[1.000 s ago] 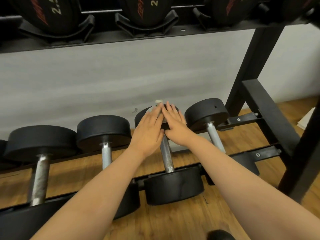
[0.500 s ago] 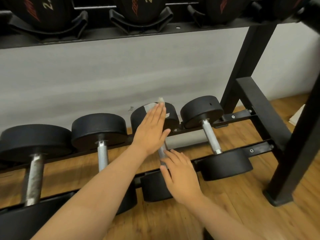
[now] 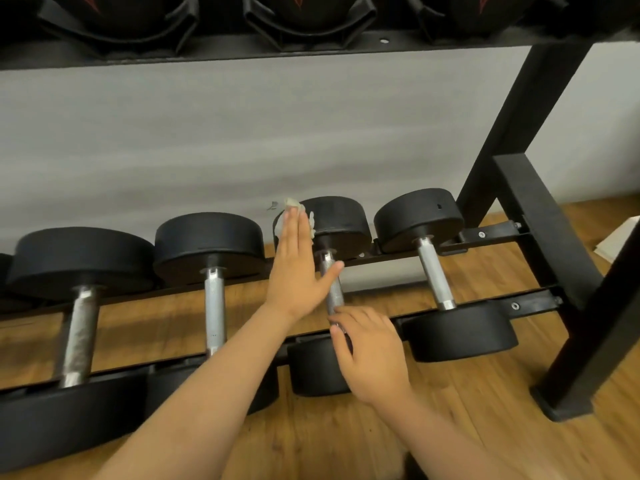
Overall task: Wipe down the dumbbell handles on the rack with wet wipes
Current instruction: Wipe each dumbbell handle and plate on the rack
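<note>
Far left first: first handle [image 3: 78,336] and second handle [image 3: 213,306], lying across the rails, no hand on either.

On to the left hand [image 3: 296,271]: flat, fingers straight and together, pinning the wet wipe [image 3: 290,203] against the far head [image 3: 343,223] of the third dumbbell, thumb stretched out onto the third handle [image 3: 333,285]. So, wipe up on the rubber, not yet on the steel.

Then the right hand [image 3: 374,355]: low at that handle's near end, fingers bent over the collar above the near head [image 3: 311,372]. Impossible to tell whether clasping or merely resting. Further right, the fourth handle [image 3: 434,275], untouched.

Dangers from here, as a judgement. Wipe pinned by a flat palm only: easy to lose on a quick drag down to the bar, and then straight through the gap between the rails onto the wooden floor [image 3: 346,438]. Likely to miss the stretch of bar under the right hand unless shifted off. With too hard a shove on the head, perhaps a roll or slide, and right-hand fingers caught near the front rail [image 3: 533,304].

Room to move: tight sideways between neighbouring heads, a free run along the bar itself, open space back toward the body, and the rack upright [image 3: 498,133] well off to the right.
</note>
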{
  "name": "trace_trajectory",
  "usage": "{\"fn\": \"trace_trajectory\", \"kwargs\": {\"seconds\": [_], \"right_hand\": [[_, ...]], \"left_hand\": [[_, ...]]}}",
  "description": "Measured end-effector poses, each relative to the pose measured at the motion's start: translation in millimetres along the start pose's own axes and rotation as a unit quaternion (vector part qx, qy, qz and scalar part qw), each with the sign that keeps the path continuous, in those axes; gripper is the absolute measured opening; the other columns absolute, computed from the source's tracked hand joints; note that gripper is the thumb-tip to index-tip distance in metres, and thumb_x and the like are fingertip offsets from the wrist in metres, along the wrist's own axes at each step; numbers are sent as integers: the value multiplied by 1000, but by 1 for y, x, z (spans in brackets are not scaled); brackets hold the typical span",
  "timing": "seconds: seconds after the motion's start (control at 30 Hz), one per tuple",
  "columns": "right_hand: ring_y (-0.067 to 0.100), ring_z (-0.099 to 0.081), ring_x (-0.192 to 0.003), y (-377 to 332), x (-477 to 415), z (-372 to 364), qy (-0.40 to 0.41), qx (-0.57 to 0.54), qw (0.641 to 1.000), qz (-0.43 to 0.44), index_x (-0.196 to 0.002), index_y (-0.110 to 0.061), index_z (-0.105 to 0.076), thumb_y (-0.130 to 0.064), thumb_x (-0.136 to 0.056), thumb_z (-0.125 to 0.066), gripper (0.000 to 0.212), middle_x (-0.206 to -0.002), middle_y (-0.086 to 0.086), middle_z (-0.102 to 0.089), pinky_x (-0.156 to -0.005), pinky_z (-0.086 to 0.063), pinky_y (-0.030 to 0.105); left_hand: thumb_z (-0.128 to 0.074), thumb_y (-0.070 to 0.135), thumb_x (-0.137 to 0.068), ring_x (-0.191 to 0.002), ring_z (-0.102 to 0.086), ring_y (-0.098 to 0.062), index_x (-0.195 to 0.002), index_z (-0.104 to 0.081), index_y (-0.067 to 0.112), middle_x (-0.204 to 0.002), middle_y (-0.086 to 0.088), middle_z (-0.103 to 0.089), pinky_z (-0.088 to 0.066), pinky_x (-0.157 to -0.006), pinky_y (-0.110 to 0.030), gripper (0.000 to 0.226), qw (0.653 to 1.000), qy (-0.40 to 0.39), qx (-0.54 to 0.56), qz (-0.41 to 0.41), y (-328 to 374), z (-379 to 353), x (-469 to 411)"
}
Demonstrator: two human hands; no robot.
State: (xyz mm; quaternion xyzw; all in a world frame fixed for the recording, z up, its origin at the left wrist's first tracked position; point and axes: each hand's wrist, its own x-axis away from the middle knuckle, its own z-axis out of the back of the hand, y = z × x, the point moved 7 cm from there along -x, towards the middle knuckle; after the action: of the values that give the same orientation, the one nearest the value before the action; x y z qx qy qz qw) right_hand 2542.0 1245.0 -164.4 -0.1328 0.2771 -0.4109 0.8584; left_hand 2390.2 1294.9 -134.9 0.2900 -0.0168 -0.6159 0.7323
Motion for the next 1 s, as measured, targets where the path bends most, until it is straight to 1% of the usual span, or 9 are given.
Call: {"fn": "trace_trajectory", "kwargs": {"seconds": [0.1, 0.23, 0.4, 0.47, 0.57, 0.67, 0.73, 0.9, 1.0], "right_hand": [[7, -61, -103, 1, 0, 0, 4, 2, 1000, -5, -107, -26, -71, -37, -97, -38, 35, -107, -10, -69, -91, -47, 28], [6, -61, -96, 3, 0, 0, 13, 2, 1000, -10, -104, -26, -71, -38, -96, -37, 36, -102, -13, -69, -84, -48, 27], [6, -59, -88, 3, 0, -1, 14, -1, 1000, -12, -101, -26, -70, -39, -96, -35, 37, -95, -14, -67, -77, -48, 27], [6, -59, -86, 4, 0, -1, 17, 1, 1000, -9, -100, -27, -70, -40, -96, -36, 37, -93, -15, -67, -76, -49, 27], [6, -58, -85, 4, 0, 0, 22, 0, 1000, -11, -99, -26, -70, -40, -95, -36, 37, -92, -15, -66, -75, -48, 27], [6, -58, -83, 5, 0, 1, 28, 4, 999, -16, -96, -26, -70, -41, -95, -37, 36, -88, -15, -66, -73, -47, 26], [6, -58, -81, 5, -1, 1, 31, 4, 999, -18, -95, -26, -70, -41, -94, -37, 36, -86, -15, -66, -72, -45, 25], [5, -58, -81, 6, 0, 0, 24, -3, 999, -28, -94, -27, -70, -44, -94, -37, 37, -86, -14, -66, -74, -46, 23], [5, -57, -80, 6, 1, 0, 25, -15, 999, -26, -94, -27, -70, -43, -94, -38, 36, -85, -15, -65, -74, -47, 24]], "left_hand": [[-59, 61, -87, -149, 20, -14, -154, 18, 16, -162, 0, 23, 0, -121, -33, 112, 1000, -5, 22, 9, -9, -4, -2], [-68, 59, -80, -150, 14, -14, -154, 19, 21, -163, 4, 20, -7, -121, -37, 120, 984, -1, 145, 106, -26, 1, -23], [-84, 40, -72, -150, -7, -18, -156, 11, 26, -165, 4, 4, -16, -113, -28, 128, 934, 15, 296, 201, -48, -16, -2], [-87, 36, -70, -150, -13, -21, -156, 9, 26, -165, 2, -3, -21, -116, -35, 129, 921, 2, 316, 226, -57, -21, -5], [-87, 34, -70, -148, -20, -25, -156, 4, 26, -163, -1, -14, -26, -118, -44, 126, 899, 7, 362, 246, -60, -26, -6], [-83, 34, -75, -147, -22, -28, -157, 2, 25, -162, -5, -18, -26, -117, -46, 118, 853, 25, 417, 313, -62, -34, -3], [-81, 34, -77, -146, -24, -30, -157, 0, 24, -161, -7, -20, -26, -116, -47, 114, 833, 26, 431, 346, -65, -41, -1], [-84, 31, -74, -140, -35, -29, -155, -14, 22, -154, -7, -34, -32, -113, -45, 108, 811, 27, 454, 368, -69, -53, 4], [-84, 29, -74, -140, -35, -29, -156, -13, 22, -154, -7, -34, -32, -113, -45, 108, 807, 40, 457, 371, -66, -50, 5]]}}
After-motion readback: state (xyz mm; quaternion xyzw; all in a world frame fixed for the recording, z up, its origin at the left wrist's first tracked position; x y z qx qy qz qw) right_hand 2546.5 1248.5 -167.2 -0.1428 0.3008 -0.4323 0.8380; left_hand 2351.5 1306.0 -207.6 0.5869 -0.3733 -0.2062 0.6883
